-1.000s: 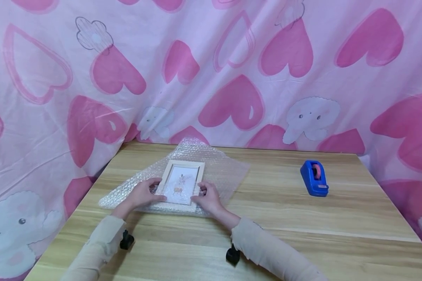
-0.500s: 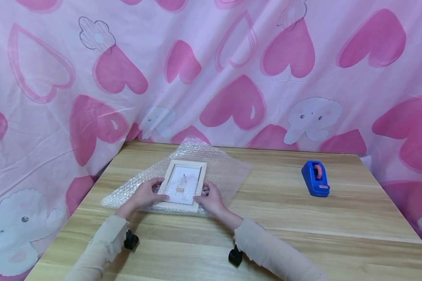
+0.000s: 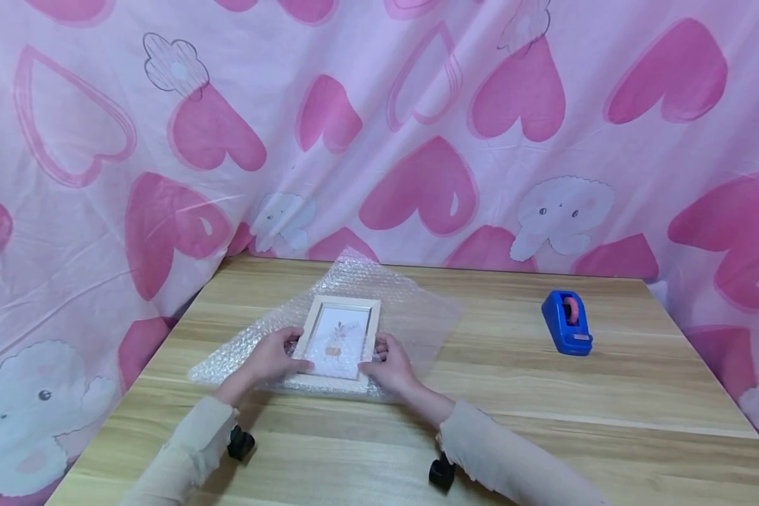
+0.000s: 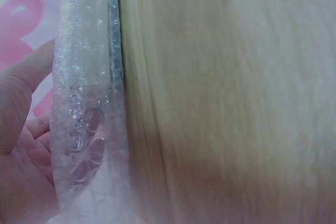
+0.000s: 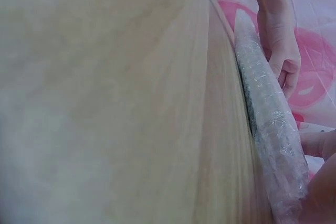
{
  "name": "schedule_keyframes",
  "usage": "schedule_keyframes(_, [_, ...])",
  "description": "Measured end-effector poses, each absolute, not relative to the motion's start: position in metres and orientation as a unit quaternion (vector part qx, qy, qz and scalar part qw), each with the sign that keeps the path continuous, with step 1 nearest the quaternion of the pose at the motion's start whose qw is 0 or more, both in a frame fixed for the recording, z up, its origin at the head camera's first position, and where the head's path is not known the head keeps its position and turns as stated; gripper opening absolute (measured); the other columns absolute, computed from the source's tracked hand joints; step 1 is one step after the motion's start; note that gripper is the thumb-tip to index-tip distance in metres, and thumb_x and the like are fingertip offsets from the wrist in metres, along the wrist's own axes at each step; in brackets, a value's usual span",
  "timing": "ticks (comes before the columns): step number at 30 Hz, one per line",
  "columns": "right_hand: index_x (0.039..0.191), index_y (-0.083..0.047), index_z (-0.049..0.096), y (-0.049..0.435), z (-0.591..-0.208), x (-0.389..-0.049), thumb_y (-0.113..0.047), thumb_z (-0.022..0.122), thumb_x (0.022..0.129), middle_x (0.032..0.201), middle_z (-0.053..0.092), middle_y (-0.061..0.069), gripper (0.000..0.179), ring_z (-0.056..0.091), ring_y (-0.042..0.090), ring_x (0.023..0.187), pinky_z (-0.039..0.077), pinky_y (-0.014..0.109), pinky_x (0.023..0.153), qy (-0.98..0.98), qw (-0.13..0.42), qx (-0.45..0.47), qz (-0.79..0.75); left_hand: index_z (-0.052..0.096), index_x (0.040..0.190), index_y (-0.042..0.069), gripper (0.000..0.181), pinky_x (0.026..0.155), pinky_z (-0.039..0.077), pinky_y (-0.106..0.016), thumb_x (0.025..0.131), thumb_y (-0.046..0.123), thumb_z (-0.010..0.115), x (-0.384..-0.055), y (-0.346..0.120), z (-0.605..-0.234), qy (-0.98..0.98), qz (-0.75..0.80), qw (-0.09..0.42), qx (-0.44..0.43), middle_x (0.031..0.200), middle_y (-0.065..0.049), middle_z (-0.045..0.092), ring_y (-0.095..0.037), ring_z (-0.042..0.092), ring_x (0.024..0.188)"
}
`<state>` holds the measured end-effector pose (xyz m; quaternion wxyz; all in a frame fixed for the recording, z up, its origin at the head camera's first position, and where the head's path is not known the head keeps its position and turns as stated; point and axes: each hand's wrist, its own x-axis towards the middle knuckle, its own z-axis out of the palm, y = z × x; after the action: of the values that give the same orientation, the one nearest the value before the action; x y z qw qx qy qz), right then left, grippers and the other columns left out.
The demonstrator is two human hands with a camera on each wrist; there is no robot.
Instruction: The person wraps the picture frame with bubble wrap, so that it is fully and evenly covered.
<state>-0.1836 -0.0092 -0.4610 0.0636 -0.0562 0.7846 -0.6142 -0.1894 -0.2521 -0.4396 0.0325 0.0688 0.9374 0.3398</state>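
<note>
A pale wooden picture frame [image 3: 337, 337] with a small drawing inside lies face up on a sheet of bubble wrap [image 3: 411, 302]. The wrap is folded up over the frame's lower part. My left hand [image 3: 272, 357] grips the frame's left side, thumb on top near the lower corner. On the other side my right hand [image 3: 393, 365] holds the right edge the same way, its fingers curled at the side. The left wrist view shows the folded bubble wrap [image 4: 89, 87] along the near edge beside the left hand [image 4: 26, 145]. From the right wrist, the wrapped edge [image 5: 270, 114] runs between both hands.
A blue tape dispenser [image 3: 566, 323] with a pink roll stands at the right of the wooden table [image 3: 512, 422]. A pink curtain [image 3: 417, 84] with hearts hangs behind and at the sides. Black wrist cameras sit under both sleeves.
Both hands and the picture frame, with the bubble wrap under it, have shifted slightly right and toward the person. The hold on the frame stays the same.
</note>
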Motion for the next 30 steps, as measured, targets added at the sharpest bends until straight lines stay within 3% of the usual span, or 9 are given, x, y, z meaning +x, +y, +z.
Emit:
schedule_keyframes(8, [0.122, 0.009, 0.042, -0.003, -0.456, -0.177, 0.001, 0.072, 0.063, 0.1, 0.05, 0.016, 0.067, 0.049, 0.023, 0.087, 0.046, 0.032, 0.078, 0.787, 0.074, -0.059, -0.61, 0.053, 0.116, -0.004, 0.074, 0.083, 0.048, -0.039, 0.056, 0.026, 0.084, -0.185, -0.244, -0.437, 0.935, 0.349, 0.034, 0.06, 0.105, -0.012, 0.062, -0.022, 0.058, 0.09])
schedule_keyframes(14, [0.121, 0.007, 0.041, 0.001, -0.452, -0.187, 0.005, 0.068, 0.063, 0.101, 0.05, 0.017, 0.064, 0.05, 0.023, 0.087, 0.048, 0.031, 0.078, 0.768, 0.121, -0.038, -0.628, 0.053, 0.116, -0.003, 0.075, 0.084, 0.048, -0.039, 0.055, 0.026, 0.085, -0.183, -0.24, -0.436, 0.938, 0.342, 0.035, 0.049, 0.105, -0.013, 0.062, -0.024, 0.058, 0.091])
schedule_keyframes(21, [0.126, 0.007, 0.039, 0.013, -0.437, -0.228, -0.001, 0.068, 0.072, 0.108, 0.054, 0.023, 0.062, 0.055, 0.032, 0.095, 0.05, 0.038, 0.081, 0.805, 0.124, -0.064, -0.577, 0.053, 0.116, -0.002, 0.073, 0.084, 0.048, -0.038, 0.056, 0.026, 0.085, -0.182, -0.237, -0.44, 0.939, 0.34, 0.036, 0.042, 0.106, -0.012, 0.062, -0.022, 0.058, 0.092])
schedule_keyframes(30, [0.134, 0.005, 0.032, 0.038, -0.424, -0.296, -0.015, 0.064, 0.081, 0.13, 0.041, 0.025, 0.065, 0.041, 0.037, 0.117, 0.038, 0.047, 0.097, 0.838, 0.116, -0.139, -0.514, 0.053, 0.116, 0.0, 0.072, 0.087, 0.047, -0.04, 0.057, 0.026, 0.085, -0.182, -0.235, -0.436, 0.941, 0.334, 0.037, 0.037, 0.108, -0.012, 0.061, -0.024, 0.058, 0.096])
